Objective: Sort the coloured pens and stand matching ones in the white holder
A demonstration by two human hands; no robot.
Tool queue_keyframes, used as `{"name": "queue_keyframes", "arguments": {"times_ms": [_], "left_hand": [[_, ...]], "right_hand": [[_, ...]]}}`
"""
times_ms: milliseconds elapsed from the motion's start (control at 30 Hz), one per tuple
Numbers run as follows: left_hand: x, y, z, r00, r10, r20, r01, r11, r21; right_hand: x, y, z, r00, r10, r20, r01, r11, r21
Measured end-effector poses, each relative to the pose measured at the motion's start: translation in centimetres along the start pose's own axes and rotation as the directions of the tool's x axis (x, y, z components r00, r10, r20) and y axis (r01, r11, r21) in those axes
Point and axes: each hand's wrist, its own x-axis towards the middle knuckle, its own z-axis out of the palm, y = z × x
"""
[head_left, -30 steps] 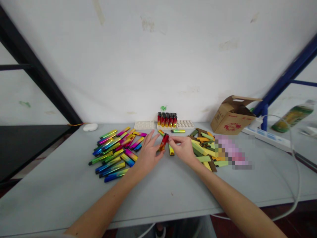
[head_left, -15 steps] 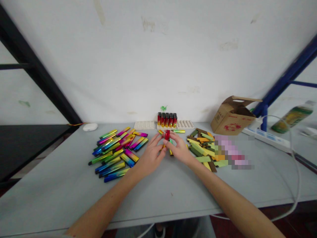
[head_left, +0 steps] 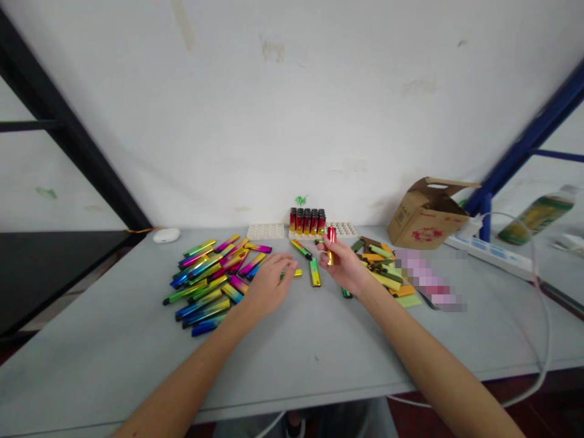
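Observation:
My right hand is closed round a shiny red and gold tube, held upright above the table. To its left, my left hand hovers low with fingers slightly bent and apart; nothing shows in its grip. A green and yellow piece and a yellow-green one with a dark end lie between the hands. Another yellow piece sits by my left fingertips. Behind, red and gold tubes with dark tops stand upright in a white rack.
Shiny multicoloured tubes are heaped at left, matte green, yellow and brown pieces at right. White perforated trays stand by the wall. Farther right are an open carton, a power strip and a bottle. A white case lies back left.
My hands have parted. The right one has moved right with the red tube; the left has drawn away left and down. Small pieces between them are now uncovered.

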Motion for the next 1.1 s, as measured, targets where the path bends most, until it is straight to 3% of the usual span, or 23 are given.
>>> {"name": "queue_keyframes", "arguments": {"times_ms": [167,400,500,600,900,1100], "left_hand": [[0.0,-0.2,0.2,0.997,0.034,0.072,-0.035,0.999,0.007],[-1.2,-1.6,0.8,0.983,0.045,0.179,-0.082,0.975,0.206],[-1.8,-1.7,1.1,0.951,-0.031,0.309,-0.066,0.952,0.3],[-2.0,-1.4,1.2,0.93,-0.103,0.354,-0.034,0.932,0.361],[-1.8,-1.1,1.3,0.931,-0.106,0.349,-0.025,0.936,0.351],[-1.1,-0.8,1.3,0.989,-0.053,0.139,0.033,0.989,0.147]], "right_hand": [[-0.4,0.0,0.0,0.974,0.156,0.165,-0.161,0.987,0.018],[-0.3,-0.5,0.3,0.963,0.21,0.17,-0.24,0.954,0.181],[-0.1,-0.7,0.0,0.935,0.267,0.235,-0.325,0.91,0.257],[0.0,-0.5,-0.2,0.924,0.286,0.255,-0.354,0.892,0.281],[0.0,-0.1,-0.3,0.929,0.255,0.268,-0.314,0.928,0.203],[0.6,1.2,0.3,0.994,0.012,0.112,-0.019,0.998,0.064]]}}
